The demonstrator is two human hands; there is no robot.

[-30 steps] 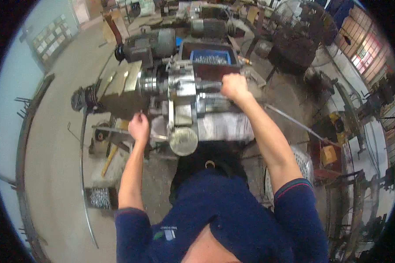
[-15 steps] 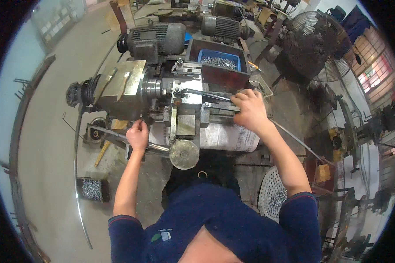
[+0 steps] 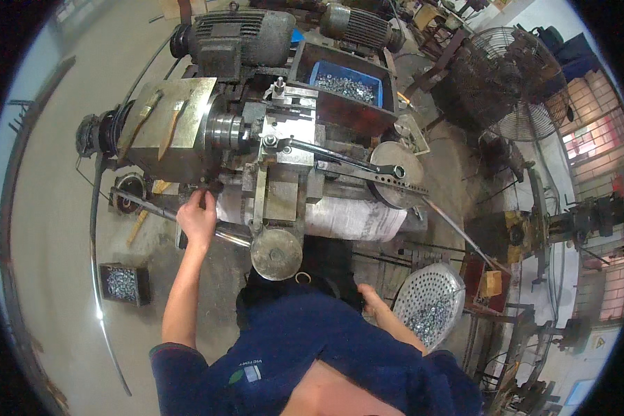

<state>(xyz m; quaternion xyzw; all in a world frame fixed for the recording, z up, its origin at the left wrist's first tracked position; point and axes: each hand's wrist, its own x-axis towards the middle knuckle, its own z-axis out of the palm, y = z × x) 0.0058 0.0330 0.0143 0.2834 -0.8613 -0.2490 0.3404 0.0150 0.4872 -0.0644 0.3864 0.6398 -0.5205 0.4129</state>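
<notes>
My left hand (image 3: 197, 216) is closed, its fingertips pinched together at the lower front of the lathe's headstock (image 3: 177, 132); what they grip there is too small and dark to make out. My right hand (image 3: 369, 298) hangs low beside my right hip, near a perforated metal basin (image 3: 442, 283) of small metal parts, and its fingers are mostly hidden. A ring spanner (image 3: 336, 157) sits over a nut on the tool post (image 3: 289, 135), with its free end pointing right. A round handwheel (image 3: 276, 254) stands out toward me in front of the slide.
A blue tray (image 3: 314, 75) of small metal parts stands in a bin behind the lathe. Motors (image 3: 243, 38) are at the back, a large fan (image 3: 509, 83) at right. A small box (image 3: 143, 284) of parts stands on the left floor, near a long rod (image 3: 99, 314).
My right hand has left the spanner and come down beside my hip, uncovering the spanner's end and a round disc. My left hand stays at the headstock. The view has shifted somewhat.
</notes>
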